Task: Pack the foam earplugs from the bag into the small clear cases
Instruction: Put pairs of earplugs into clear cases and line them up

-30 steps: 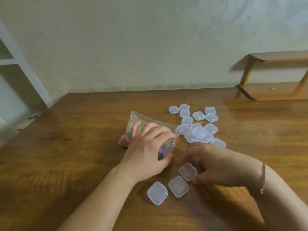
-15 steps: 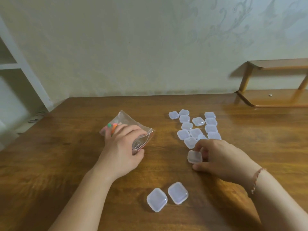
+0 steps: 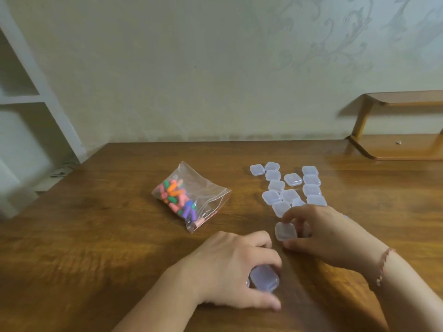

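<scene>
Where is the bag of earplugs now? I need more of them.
In the head view, the bag of earplugs lies flat on the wooden table, left of the cluster of clear cases, beyond the left hand, untouched.

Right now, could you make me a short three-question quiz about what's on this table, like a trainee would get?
1. True or false: the bag of earplugs is being held.
2. What does the left hand grip?
A) a clear case
B) the bag
C) nothing
3. Which hand pinches the case nearest the group of cases?

Key:
1. False; it lies alone on the table.
2. A, a clear case.
3. The right hand.
</scene>
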